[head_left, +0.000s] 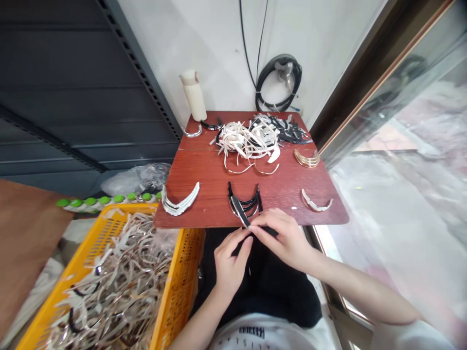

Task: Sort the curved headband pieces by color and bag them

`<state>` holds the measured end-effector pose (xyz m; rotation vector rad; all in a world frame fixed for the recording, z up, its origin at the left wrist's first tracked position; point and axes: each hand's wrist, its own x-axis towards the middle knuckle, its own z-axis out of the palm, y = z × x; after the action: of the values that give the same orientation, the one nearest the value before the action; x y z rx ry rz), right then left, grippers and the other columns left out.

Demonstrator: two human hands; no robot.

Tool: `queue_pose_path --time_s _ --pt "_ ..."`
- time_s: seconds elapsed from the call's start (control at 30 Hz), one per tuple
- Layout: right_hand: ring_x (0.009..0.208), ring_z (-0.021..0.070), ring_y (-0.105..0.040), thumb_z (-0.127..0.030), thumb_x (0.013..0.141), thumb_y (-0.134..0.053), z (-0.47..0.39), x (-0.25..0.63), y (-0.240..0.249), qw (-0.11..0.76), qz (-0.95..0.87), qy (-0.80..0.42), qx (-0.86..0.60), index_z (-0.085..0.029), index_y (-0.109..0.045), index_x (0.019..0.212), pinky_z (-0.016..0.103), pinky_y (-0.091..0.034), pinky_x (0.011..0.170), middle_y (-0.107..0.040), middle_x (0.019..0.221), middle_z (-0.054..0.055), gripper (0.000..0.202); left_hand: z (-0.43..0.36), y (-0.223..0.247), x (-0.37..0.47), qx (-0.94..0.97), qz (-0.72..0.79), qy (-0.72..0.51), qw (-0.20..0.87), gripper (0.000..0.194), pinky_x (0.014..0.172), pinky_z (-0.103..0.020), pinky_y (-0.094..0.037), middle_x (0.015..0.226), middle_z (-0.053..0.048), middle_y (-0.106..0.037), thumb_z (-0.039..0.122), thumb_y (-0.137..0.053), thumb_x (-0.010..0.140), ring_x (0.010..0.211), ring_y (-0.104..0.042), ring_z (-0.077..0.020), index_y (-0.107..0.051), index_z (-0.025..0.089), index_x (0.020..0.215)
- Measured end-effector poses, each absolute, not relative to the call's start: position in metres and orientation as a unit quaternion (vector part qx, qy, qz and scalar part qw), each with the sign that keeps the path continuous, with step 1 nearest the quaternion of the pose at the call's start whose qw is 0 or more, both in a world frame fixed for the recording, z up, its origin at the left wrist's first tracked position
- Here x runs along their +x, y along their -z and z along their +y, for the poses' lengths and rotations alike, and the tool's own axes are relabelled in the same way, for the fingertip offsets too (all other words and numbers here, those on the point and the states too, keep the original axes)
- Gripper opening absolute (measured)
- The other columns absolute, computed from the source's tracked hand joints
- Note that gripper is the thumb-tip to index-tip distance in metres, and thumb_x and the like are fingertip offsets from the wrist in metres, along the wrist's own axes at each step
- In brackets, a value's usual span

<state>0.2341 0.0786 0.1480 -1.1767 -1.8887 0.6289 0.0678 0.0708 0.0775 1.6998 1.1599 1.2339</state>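
Note:
My right hand (279, 236) pinches the lower end of a curved black strip (240, 210) with a pale edge, just above the table's front edge. My left hand (231, 260) has its thumb and forefinger closed around the same end; the fingers hide that part of the strip. Right behind it lies a small bunch of curved glossy black strips (246, 201). To the left is a stack of curved silver-white strips (180, 200). A single pale curved strip (315, 204) rests on the right, with gold curved strips (307, 158) farther back.
Tangled white and black ribbon-like pieces (248, 138) heap up at the back of the red-brown table (204, 170). A cream bottle (194, 96) stands in the back left corner. A yellow crate (171, 287) full of curved strips sits at the left; a glass panel (383, 87) borders the right.

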Motion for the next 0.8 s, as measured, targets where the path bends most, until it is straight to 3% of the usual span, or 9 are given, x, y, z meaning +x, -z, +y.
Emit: queue_pose_path --time_s 0.2,0.43,0.53,0.63,0.7,0.8 --pt "0.078 0.0169 -0.06 -0.027 0.096 -0.058 0.103 0.226 -0.111 0.264 -0.816 -0.071 -0.509 -0.019 -0.07 0.089 0.033 -0.037 0.077 -0.071 0.081 0.002 0.016 0.076 -0.058 0.051 0.596 0.52 -0.51 0.338 0.019 0.087 -0.031 -0.051 0.102 -0.005 -0.068 0.027 -0.055 0.093 0.094 -0.065 -0.0164 -0.064 0.022 0.109" --pt "0.085 0.0194 -0.055 -0.039 0.095 -0.058 0.118 0.219 -0.087 0.303 -0.782 -0.036 -0.543 -0.022 -0.071 0.092 0.034 -0.037 0.076 -0.068 0.089 0.005 0.022 0.081 -0.049 0.041 0.665 0.514 -0.471 0.267 0.016 0.09 -0.033 -0.049 0.102 -0.004 -0.068 0.023 -0.054 0.093 0.096 -0.062 -0.0177 -0.064 0.023 0.105" --pt "0.102 0.0237 -0.056 -0.044 0.09 -0.064 0.121 0.231 -0.097 0.289 -0.801 -0.082 -0.517 -0.021 -0.067 0.11 0.04 -0.043 0.089 -0.066 0.109 0.009 0.03 0.081 -0.047 0.041 0.681 0.507 -0.47 0.241 0.016 0.089 -0.034 -0.048 0.101 -0.004 -0.069 0.021 -0.054 0.092 0.096 -0.062 -0.0179 -0.064 0.024 0.105" --pt "0.127 0.0296 -0.047 -0.044 0.085 -0.069 0.126 0.242 -0.099 0.258 -0.834 -0.097 -0.478 -0.022 -0.056 0.132 0.053 -0.034 0.109 -0.057 0.134 0.012 0.053 0.082 -0.047 0.042 0.693 0.501 -0.465 0.227 0.018 0.09 -0.035 -0.048 0.1 -0.004 -0.069 0.019 -0.054 0.091 0.096 -0.063 -0.0183 -0.064 0.024 0.105" --pt "0.133 0.0295 -0.044 -0.039 0.087 -0.067 0.129 0.244 -0.095 0.25 -0.839 -0.095 -0.474 -0.023 -0.053 0.135 0.056 -0.028 0.114 -0.057 0.136 0.011 0.053 0.083 -0.049 0.042 0.698 0.499 -0.464 0.221 0.019 0.089 -0.034 -0.048 0.1 -0.004 -0.069 0.018 -0.054 0.091 0.096 -0.063 -0.0183 -0.064 0.024 0.106" --pt "0.128 0.0266 -0.05 -0.03 0.091 -0.063 0.132 0.243 -0.086 0.261 -0.832 -0.096 -0.48 -0.023 -0.056 0.131 0.055 -0.03 0.114 -0.064 0.128 0.009 0.041 0.081 -0.049 0.037 0.697 0.497 -0.47 0.216 0.019 0.088 -0.033 -0.049 0.099 -0.004 -0.069 0.017 -0.054 0.09 0.096 -0.063 -0.0177 -0.064 0.023 0.105"
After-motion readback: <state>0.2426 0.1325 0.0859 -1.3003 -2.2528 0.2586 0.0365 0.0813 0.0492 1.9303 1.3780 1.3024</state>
